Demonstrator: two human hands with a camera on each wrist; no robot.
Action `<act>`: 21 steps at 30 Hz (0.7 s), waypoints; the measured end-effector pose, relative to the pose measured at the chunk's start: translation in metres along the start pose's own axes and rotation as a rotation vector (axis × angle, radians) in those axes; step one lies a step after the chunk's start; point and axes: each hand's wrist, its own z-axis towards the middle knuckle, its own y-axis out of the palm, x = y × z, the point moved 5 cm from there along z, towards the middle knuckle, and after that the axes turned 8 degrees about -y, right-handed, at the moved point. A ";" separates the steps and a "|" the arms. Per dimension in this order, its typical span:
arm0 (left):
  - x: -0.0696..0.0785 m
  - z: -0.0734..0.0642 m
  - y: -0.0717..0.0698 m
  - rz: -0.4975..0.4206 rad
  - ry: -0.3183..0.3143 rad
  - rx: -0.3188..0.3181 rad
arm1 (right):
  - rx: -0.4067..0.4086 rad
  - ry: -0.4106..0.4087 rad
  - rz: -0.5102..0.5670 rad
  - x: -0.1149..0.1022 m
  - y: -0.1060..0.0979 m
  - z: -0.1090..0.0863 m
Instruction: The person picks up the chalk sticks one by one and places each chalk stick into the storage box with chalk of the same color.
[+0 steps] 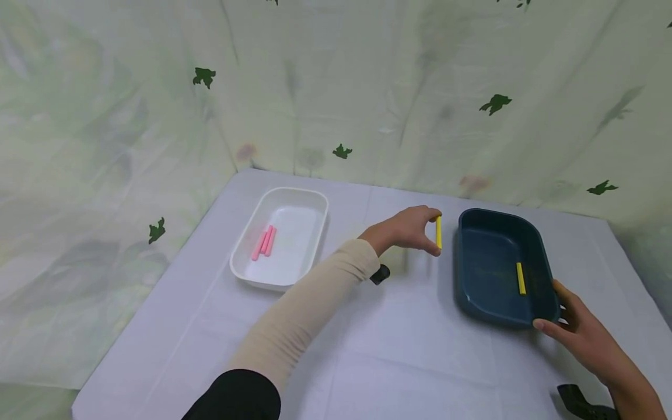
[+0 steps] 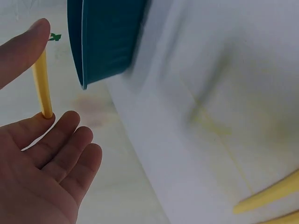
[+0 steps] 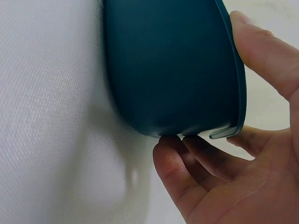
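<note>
My left hand point(image 1: 406, 228) pinches a yellow chalk stick point(image 1: 438, 232) by its two ends, between thumb and a fingertip. The chalk is held above the table, just left of a dark blue tray point(image 1: 499, 318). The left wrist view shows the other fingers point(image 2: 70, 158) of that hand off the chalk. One more yellow chalk stick point(image 1: 521, 279) lies inside the blue tray, toward its right side. At the tray's near right corner, my right hand point(image 1: 577, 326) grips the rim, with the thumb at the edge and fingers point(image 3: 177, 172) against the outer wall.
On the left of the table point(image 1: 388, 361) stands a white tray point(image 1: 299, 233) with several pink chalk sticks point(image 1: 264, 242). More yellow chalk sticks point(image 2: 268, 193) lie on the cloth in the left wrist view; the left arm hides them from the head view. A patterned curtain point(image 1: 399, 105) hangs behind.
</note>
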 end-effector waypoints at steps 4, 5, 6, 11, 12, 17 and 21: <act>0.006 0.000 0.006 -0.004 -0.012 -0.019 | -0.006 -0.005 0.003 -0.001 0.001 -0.001; 0.008 0.001 0.008 -0.007 -0.014 -0.026 | -0.007 -0.006 0.002 -0.002 0.000 -0.001; 0.009 0.001 0.010 -0.011 -0.016 -0.033 | -0.009 -0.007 -0.001 -0.002 0.000 -0.001; 0.017 0.005 0.019 0.000 -0.011 -0.054 | -0.031 -0.003 0.001 -0.003 -0.002 -0.003; 0.019 0.006 0.021 0.002 -0.010 -0.055 | -0.037 -0.001 0.003 -0.003 -0.002 -0.003; 0.025 0.011 0.026 0.005 -0.011 -0.066 | -0.049 0.002 0.002 -0.004 -0.003 -0.003; 0.025 0.012 0.028 0.001 -0.017 -0.067 | -0.048 0.002 0.002 -0.005 -0.003 -0.002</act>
